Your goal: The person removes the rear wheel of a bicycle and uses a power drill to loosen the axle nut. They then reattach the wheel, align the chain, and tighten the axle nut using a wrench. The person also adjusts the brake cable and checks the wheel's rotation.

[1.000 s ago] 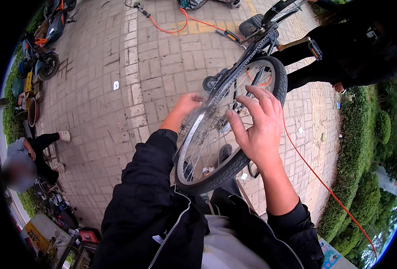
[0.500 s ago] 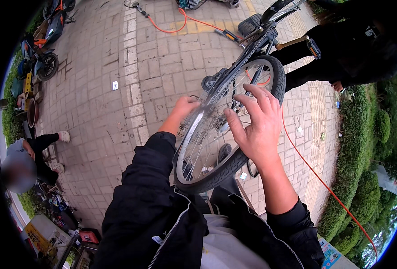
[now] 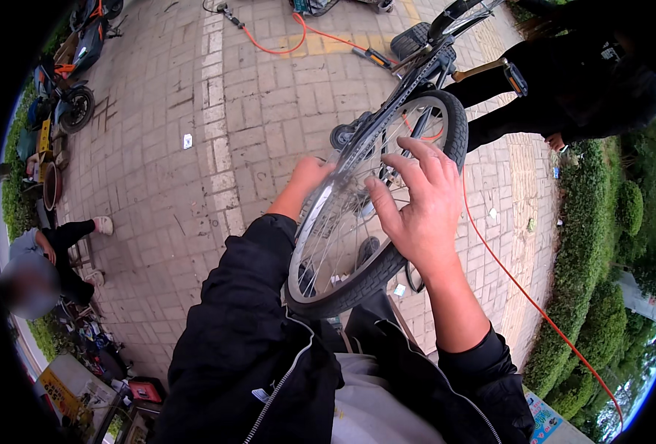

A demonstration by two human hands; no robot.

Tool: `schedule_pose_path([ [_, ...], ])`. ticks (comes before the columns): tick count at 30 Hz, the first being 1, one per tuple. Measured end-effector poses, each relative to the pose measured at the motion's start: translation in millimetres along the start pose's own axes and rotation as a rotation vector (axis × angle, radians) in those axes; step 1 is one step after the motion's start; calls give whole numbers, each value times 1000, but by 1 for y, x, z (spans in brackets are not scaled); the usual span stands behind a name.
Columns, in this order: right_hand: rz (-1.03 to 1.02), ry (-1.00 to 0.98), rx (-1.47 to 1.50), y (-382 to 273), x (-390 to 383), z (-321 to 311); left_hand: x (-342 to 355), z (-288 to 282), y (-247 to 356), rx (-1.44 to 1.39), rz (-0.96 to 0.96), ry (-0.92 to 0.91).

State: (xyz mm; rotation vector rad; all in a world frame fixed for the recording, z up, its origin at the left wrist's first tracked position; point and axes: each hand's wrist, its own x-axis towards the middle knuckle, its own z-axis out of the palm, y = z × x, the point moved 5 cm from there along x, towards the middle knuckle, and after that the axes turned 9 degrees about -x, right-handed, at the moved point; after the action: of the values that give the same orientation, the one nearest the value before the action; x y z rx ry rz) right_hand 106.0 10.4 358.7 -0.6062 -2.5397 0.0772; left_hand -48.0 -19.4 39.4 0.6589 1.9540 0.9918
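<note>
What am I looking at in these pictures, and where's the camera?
There's no robot here, just a person using two bare hands. Every picture comes from a wide fisheye camera worn on the head, looking down, so straight edges bend. The bare left hand is at the left side of a round, spoked bicycle wheel with a black rubber tyre; blur hides whether it grips. The bare right hand is open over the right side, holding nothing visible. On the greyish-beige brick paving lie a thin orange hose and a small white scrap.
</note>
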Motion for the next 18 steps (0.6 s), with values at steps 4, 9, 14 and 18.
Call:
schedule_pose_path([
  [4,-20,29,23,-3,1,0,11,12,-26,-596,92,-65],
  [9,-2,25,25,5,-1,0,4,1,-1,-325,-119,9],
  [14,-11,17,38,2,0,-3,9,6,-20,-353,81,-49],
  [18,-17,15,14,4,-3,-2,9,14,-28,-735,-59,50],
])
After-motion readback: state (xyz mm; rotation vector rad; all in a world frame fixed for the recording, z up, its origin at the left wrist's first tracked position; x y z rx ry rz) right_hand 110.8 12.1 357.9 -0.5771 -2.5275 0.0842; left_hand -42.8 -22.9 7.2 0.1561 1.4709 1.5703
